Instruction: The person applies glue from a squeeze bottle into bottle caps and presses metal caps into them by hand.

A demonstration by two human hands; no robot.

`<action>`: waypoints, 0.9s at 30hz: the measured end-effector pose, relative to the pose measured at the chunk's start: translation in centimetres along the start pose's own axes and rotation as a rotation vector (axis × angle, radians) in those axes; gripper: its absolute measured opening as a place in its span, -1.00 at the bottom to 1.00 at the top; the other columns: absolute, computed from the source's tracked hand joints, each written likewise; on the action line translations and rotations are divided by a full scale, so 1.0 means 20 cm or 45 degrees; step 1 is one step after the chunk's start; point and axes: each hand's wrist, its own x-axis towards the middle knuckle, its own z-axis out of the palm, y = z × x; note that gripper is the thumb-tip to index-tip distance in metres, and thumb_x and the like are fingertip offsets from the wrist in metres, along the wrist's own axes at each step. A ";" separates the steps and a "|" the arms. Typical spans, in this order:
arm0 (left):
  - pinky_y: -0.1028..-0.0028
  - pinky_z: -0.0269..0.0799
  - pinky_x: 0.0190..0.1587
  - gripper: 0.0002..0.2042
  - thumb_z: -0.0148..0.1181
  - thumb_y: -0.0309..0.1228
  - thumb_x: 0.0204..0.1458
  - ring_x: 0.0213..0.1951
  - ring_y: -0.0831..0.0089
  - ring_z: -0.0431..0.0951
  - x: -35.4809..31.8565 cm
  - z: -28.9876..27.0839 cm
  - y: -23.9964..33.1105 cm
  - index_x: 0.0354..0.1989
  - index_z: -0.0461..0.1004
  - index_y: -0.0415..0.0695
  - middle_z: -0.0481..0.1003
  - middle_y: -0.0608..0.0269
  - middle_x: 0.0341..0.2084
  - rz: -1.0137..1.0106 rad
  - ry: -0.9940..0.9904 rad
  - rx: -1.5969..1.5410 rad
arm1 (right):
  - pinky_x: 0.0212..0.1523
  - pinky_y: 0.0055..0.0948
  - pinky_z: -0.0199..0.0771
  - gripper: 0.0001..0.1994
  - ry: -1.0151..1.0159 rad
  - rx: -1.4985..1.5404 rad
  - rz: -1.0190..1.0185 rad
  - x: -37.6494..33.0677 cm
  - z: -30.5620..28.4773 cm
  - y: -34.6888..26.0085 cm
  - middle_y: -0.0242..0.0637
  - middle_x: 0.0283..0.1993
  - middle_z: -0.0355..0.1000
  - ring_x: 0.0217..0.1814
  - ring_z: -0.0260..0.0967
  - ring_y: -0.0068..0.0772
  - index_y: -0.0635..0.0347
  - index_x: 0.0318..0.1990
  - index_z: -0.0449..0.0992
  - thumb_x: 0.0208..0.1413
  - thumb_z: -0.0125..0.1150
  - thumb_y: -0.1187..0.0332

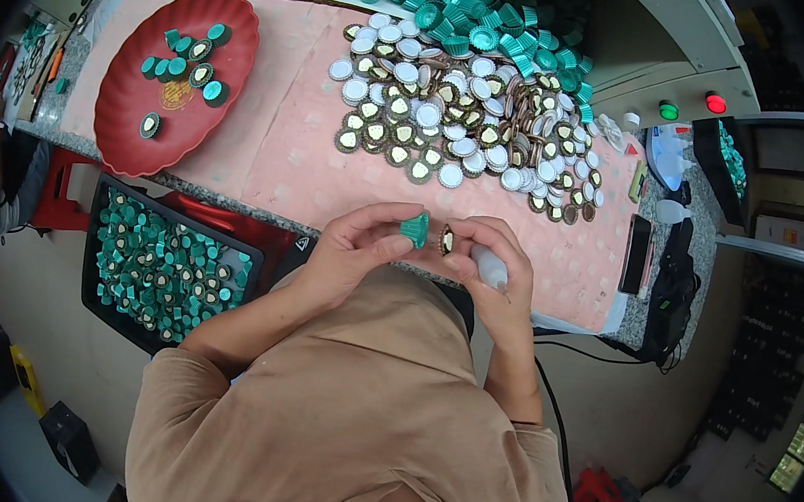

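Near the table's front edge, my left hand pinches a small green fluted cup between thumb and fingers. Just to its right, apart from the cup, a scalloped, brown-edged disc with a pale patch is held on edge at the fingertips of my right hand. That same hand also keeps a small whitish squeeze bottle with a thin tip tucked in its palm. Beyond both hands lies a heap of similar discs, some white face up. Behind it, green cups are piled up.
A red scalloped tray at left holds several green cups. Below it, a black bin is full of cups, some with discs. At right are a phone, green and red buttons, and a black cable.
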 end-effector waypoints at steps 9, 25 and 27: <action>0.41 0.42 0.08 -0.65 0.13 -0.57 0.11 0.00 0.44 0.47 -0.01 0.03 0.01 0.09 0.36 -0.26 0.46 0.17 -0.04 0.025 -0.033 0.025 | -0.23 -0.49 0.42 -0.67 -0.032 -0.052 -0.106 0.01 0.03 0.00 -0.27 -0.16 0.43 -0.28 0.39 -0.46 0.24 -0.12 0.52 -0.12 0.40 0.49; 0.31 0.49 0.06 -0.67 0.11 -0.62 0.08 0.04 0.33 0.46 -0.01 0.03 0.00 0.05 0.39 -0.18 0.39 0.13 0.06 0.030 -0.118 -0.033 | -0.27 -0.52 0.44 -0.65 -0.029 -0.109 -0.173 0.00 0.03 -0.01 -0.28 -0.14 0.42 -0.32 0.40 -0.49 0.21 -0.10 0.53 -0.12 0.39 0.53; 0.32 0.49 0.06 -0.67 0.11 -0.62 0.08 0.04 0.34 0.46 -0.01 0.04 0.01 0.05 0.39 -0.18 0.39 0.13 0.06 0.003 -0.109 -0.030 | -0.28 -0.52 0.44 -0.65 -0.028 -0.109 -0.177 0.00 0.03 0.00 -0.28 -0.14 0.42 -0.32 0.40 -0.50 0.21 -0.10 0.53 -0.12 0.39 0.54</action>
